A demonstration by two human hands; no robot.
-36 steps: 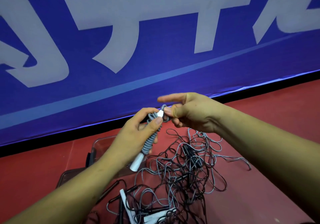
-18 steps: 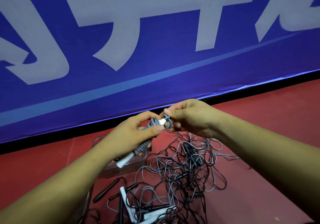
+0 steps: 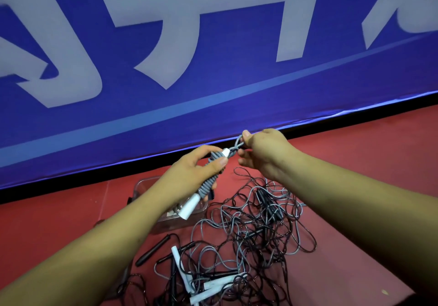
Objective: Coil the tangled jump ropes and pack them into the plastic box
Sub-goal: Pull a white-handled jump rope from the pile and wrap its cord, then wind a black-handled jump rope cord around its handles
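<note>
Blue banner [image 3: 213,97] fills the upper frame; its large pale characters are cropped by the top edge and cannot be read. At centre, the left hand [image 3: 194,165] grips a coiled grey jump rope [image 3: 208,186], fingers and thumb curled round the windings, with a white handle end showing below the palm. The right hand [image 3: 265,154] pinches the rope's free loop [image 3: 238,145] between thumb and forefinger; its other fingers are loosely curled. The clear plastic box [image 3: 141,187] sits left of centre, largely hidden behind the left forearm, so its contents are hard to make out. The tangled ropes [image 3: 256,229], grey and black, lie on the red floor [image 3: 355,163] at lower centre, cut off by the bottom edge.
</note>
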